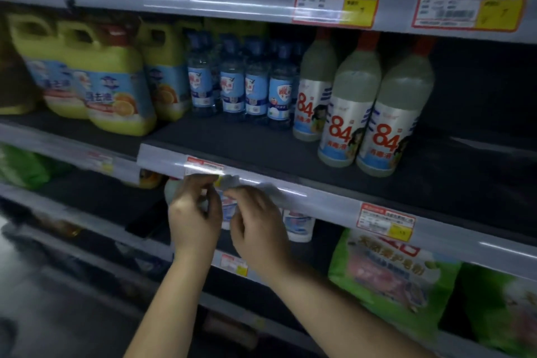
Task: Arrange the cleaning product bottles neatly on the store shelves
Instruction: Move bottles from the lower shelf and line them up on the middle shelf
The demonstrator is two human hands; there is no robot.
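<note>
On the middle shelf point(261, 151) stand three white "84" disinfectant bottles point(345, 113) with red caps, several small blue-labelled bottles point(232, 84) and yellow detergent jugs point(116, 87). My left hand point(194, 212) and my right hand point(258, 221) are raised side by side at that shelf's front edge. The fingertips of both pinch at the price label point(203, 167) and the clear strip there. The picture is blurred around the fingers. Behind the hands, white bottles point(299, 227) with blue labels stand on the lower shelf, partly hidden.
Green bags point(392, 279) fill the lower shelf at the right, and another green bag point(23, 166) lies at the left. Red-and-yellow price tags point(337, 3) hang on the upper shelf edge. Dark bare shelf lies right of the "84" bottles.
</note>
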